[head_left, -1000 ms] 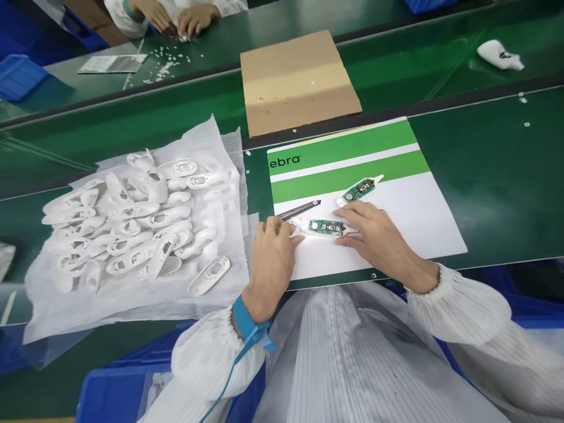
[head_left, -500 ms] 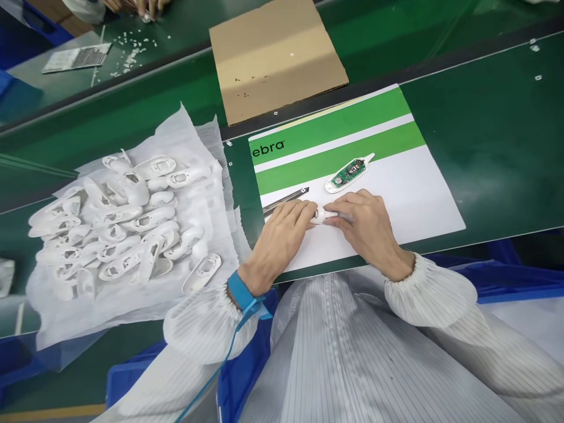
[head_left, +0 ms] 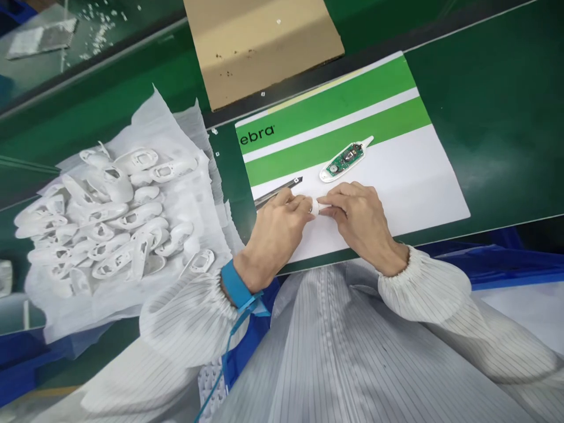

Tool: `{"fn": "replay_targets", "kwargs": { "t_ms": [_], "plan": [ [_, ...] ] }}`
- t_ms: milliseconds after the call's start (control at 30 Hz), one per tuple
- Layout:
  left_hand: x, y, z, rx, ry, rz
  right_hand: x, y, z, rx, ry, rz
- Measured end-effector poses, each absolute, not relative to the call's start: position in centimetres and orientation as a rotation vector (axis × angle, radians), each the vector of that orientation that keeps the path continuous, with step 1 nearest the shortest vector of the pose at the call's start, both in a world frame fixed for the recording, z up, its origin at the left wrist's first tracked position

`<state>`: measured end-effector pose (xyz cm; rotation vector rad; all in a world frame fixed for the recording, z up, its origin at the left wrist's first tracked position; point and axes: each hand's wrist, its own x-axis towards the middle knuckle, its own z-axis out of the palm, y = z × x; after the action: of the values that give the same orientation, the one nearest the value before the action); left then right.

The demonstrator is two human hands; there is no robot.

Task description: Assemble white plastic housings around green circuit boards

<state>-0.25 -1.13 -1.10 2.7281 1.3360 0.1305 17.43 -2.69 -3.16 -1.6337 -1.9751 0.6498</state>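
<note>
Both hands meet over the white lower part of the printed sheet, gripping a small white plastic casing (head_left: 315, 207) between them. My left hand (head_left: 282, 223) has its fingers closed around the casing's left end and hides most of it. With thumb and fingertips, my right hand (head_left: 360, 216) pinches its narrow right end. Just beyond them lies a white casing half with a green circuit board (head_left: 346, 162) in it, its thin tip pointing up and right. Dark tweezers (head_left: 282, 191) rest on the sheet near my left hand, a tiny white square at their tip.
Many white casing shells (head_left: 110, 214) are heaped on white wrapping foam (head_left: 194, 200) to the left. A printed sheet (head_left: 423, 194) covers the bench in front of me. Behind it lies a cardboard piece (head_left: 264, 53). Tiny white bits (head_left: 99, 26) are scattered at the far left.
The camera view has shifted, so the bench things appear higher and the co-worker's hands have left the picture. Both hands still hold the casing, with my left hand turned slightly over it.
</note>
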Motion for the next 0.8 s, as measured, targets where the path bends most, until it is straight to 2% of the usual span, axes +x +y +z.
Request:
{"fn": "replay_targets", "kwargs": {
  "t_ms": [100,333,433,667,800],
  "plan": [
    [0.0,-1.4,-1.4,2.782,1.345,0.137,17.0,-2.7,-2.9,-1.628,-2.012,0.685],
    [-2.0,-0.9,-0.6,2.24,1.465,0.333,15.1,-3.3,-3.8,-1.666,-2.038,0.408],
    [-2.1,-1.1,-0.7,2.197,1.441,0.404,14.9,-3.7,-4.1,-1.687,-2.075,0.355],
    [-1.3,-2.2,-3.0,2.209,1.423,0.527,14.1,-4.3,-3.9,-1.751,-1.998,0.365],
    [-2.2,-2.1,-2.7,2.324,1.316,0.46,15.1,-3.6,-3.3,-1.697,-1.997,0.566]
  ]
}}
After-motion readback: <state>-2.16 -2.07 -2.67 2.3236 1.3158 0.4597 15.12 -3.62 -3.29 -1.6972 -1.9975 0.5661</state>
